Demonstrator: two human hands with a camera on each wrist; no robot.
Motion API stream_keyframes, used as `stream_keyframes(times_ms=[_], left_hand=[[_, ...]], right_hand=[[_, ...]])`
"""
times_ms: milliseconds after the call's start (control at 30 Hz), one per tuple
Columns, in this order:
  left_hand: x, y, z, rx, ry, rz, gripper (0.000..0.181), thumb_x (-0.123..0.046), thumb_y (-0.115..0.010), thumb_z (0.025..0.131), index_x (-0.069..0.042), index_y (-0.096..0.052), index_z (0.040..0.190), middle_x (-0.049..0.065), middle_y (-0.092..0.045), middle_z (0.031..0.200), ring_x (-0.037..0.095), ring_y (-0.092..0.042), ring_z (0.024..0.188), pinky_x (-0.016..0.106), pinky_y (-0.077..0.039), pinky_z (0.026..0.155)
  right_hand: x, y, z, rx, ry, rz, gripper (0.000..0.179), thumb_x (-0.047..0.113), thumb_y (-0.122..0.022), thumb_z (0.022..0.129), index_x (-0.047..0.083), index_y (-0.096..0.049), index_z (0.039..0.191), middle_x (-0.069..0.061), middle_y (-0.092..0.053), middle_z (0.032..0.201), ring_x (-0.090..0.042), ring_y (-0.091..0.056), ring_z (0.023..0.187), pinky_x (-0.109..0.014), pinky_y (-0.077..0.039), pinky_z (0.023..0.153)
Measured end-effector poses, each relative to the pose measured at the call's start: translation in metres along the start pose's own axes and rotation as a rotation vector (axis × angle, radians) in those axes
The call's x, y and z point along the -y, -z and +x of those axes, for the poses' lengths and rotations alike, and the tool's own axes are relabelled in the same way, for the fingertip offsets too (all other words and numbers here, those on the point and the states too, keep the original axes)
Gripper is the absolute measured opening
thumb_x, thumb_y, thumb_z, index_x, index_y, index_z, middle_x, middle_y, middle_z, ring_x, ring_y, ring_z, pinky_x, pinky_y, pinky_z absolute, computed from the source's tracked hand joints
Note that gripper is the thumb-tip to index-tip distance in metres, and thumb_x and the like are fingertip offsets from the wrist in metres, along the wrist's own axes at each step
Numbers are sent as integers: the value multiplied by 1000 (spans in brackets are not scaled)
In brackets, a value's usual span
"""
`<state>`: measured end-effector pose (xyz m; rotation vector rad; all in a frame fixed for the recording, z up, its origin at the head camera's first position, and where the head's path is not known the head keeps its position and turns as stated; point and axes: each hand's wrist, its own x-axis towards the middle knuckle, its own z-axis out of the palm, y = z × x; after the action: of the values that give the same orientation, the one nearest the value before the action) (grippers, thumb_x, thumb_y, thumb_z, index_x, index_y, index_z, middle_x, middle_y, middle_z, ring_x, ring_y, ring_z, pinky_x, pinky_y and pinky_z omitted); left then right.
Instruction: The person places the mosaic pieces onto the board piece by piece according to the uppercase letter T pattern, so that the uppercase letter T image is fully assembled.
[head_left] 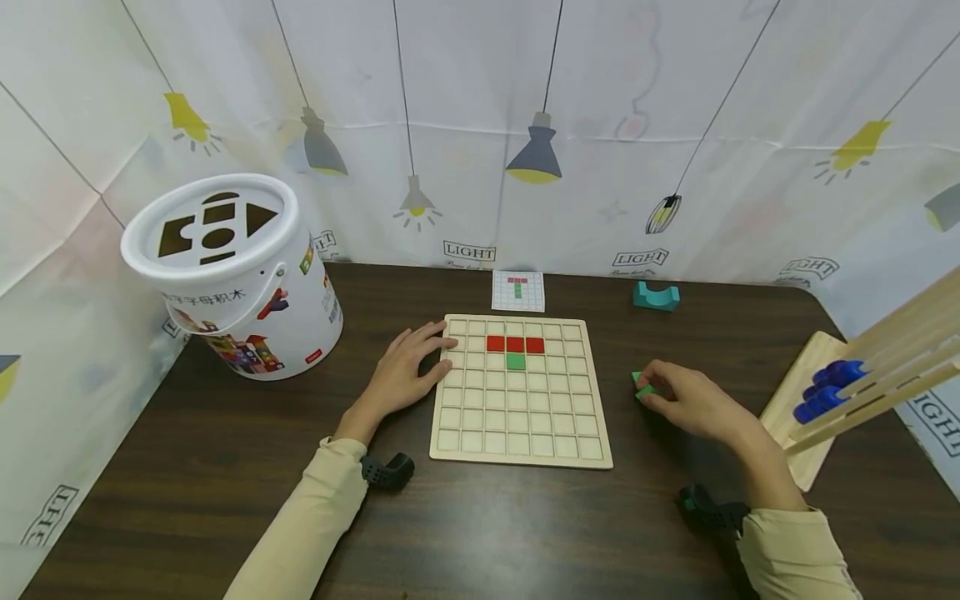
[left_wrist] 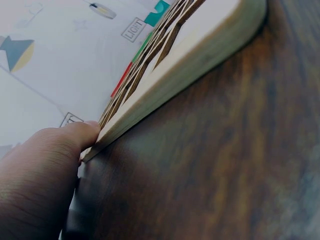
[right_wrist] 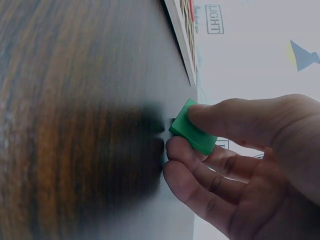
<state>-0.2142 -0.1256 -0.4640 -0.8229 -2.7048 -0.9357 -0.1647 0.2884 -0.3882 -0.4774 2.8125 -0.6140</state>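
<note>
A pale wooden grid board point(head_left: 521, 461) lies on the dark table. Three red tiles point(head_left: 514, 344) form a row in its upper part, and a green tile point(head_left: 516, 361) sits below the middle one. My left hand point(head_left: 405, 371) rests at the board's upper left edge, fingers spread; in the left wrist view its thumb point(left_wrist: 82, 134) touches the edge. Right of the board, my right hand point(head_left: 693, 402) pinches a green square tile point(right_wrist: 192, 131) between thumb and fingers, just above the table. The fingers partly cover this tile in the head view.
Behind the board lies a small grid card point(head_left: 517, 292) with a red and green T pattern. A teal arch block point(head_left: 656, 297) is at the back right. A white bucket point(head_left: 247, 308) with shape holes stands left, a wooden rod frame point(head_left: 817, 400) with blue beads right.
</note>
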Motion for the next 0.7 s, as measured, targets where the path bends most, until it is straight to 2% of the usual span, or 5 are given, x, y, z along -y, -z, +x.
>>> stream_keyframes(times_ms=[233,467,700], left_hand=[[-1,-1,0,-1,-2,2,39,-31,-57,94,-15,-58,130,12,-41,148,32,-34,139,57,-19,115],[-1,-1,-1,9,11,-4,39,-34,-55,96,-17,-57,131,10,-40,149,29,-33,140,55,-18,116],[-1,-1,0,4,9,-3,39,-33,-56,95,-16,-58,130,11,-41,148,31,-34,140,56,-18,116]], right_hand=[[4,0,0,-16,16,26,13,14,-61,91,8,-59,103,-7,-65,98,-23,-62,91,-41,-51,74],[9,-1,2,-68,13,23,12,18,-62,92,11,-58,101,-3,-64,92,-18,-56,82,-33,-45,69],[13,-5,8,-119,38,46,11,17,-62,92,12,-60,102,-3,-65,96,-19,-60,89,-35,-49,74]])
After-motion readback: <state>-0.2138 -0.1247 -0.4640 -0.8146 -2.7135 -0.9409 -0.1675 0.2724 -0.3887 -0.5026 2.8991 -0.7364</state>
